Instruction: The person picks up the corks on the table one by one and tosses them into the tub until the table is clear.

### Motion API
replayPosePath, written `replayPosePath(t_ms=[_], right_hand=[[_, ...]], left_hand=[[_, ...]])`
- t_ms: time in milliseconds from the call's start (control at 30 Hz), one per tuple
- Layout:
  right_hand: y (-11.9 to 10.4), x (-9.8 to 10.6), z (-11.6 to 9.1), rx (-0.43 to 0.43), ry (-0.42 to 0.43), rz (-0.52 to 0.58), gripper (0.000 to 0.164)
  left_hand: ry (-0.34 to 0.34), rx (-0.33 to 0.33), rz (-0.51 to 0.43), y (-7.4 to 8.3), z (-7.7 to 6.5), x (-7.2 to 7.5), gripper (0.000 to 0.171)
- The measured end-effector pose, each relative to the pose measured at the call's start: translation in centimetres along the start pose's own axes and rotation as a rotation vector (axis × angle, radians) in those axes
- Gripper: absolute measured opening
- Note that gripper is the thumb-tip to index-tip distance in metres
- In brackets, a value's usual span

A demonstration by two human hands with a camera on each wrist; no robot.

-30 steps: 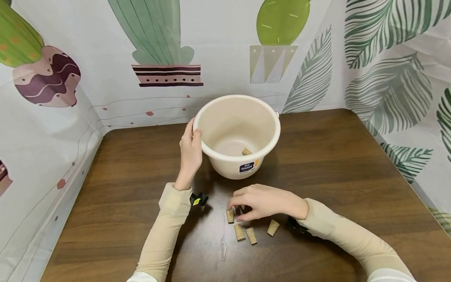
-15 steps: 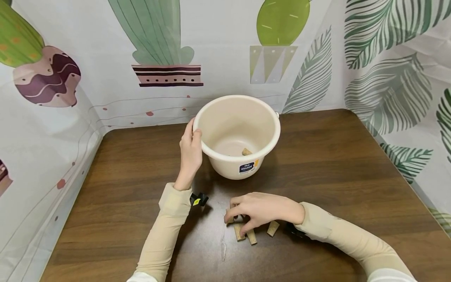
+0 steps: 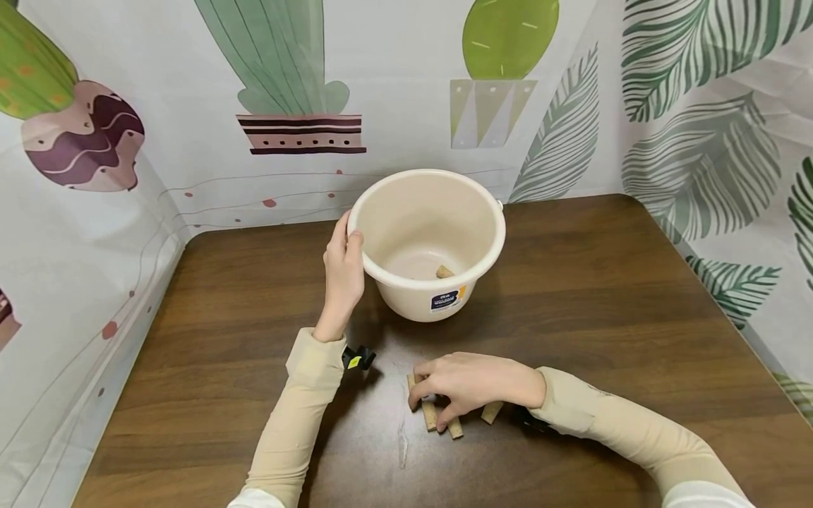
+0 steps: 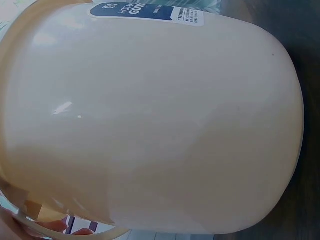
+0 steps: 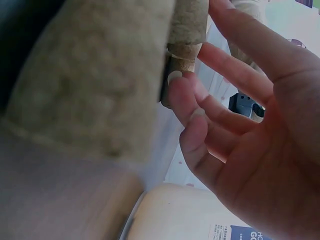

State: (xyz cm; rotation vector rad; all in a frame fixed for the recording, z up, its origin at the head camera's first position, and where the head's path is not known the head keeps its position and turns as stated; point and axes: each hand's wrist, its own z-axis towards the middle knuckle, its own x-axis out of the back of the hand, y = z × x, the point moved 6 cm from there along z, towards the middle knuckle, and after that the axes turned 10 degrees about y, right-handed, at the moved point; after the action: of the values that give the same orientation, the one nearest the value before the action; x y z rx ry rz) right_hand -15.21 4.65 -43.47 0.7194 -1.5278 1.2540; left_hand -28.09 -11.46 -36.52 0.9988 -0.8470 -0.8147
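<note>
Left hand (image 3: 344,271) clamped on bucket (image 3: 406,302), mid-frame. Right hand (image 3: 478,381) over corks (image 3: 430,416), lower centre; can't tell if pinching. I'd squeeze one across its sides, clear of neighbours.

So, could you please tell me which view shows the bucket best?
The head view: it takes in nearly the whole bucket, inside and out. The left wrist view shows mostly its outer wall, close and cropped; the right wrist view shows only part of it, at the bottom edge.
</note>
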Motion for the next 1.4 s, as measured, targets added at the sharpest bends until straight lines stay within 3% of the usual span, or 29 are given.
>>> replayPosePath(t_ms=[633, 1400], right_hand=[[-0.1, -0.6, 0.04, -0.054, -0.082, 0.019, 0.027], [-0.03, -0.58, 0.1, -0.076, -0.1, 0.004, 0.03]], left_hand=[[-0.003, -0.003, 0.002, -0.07, -0.06, 0.05, 0.047], [0.001, -0.009, -0.01, -0.05, 0.04, -0.04, 0.049]])
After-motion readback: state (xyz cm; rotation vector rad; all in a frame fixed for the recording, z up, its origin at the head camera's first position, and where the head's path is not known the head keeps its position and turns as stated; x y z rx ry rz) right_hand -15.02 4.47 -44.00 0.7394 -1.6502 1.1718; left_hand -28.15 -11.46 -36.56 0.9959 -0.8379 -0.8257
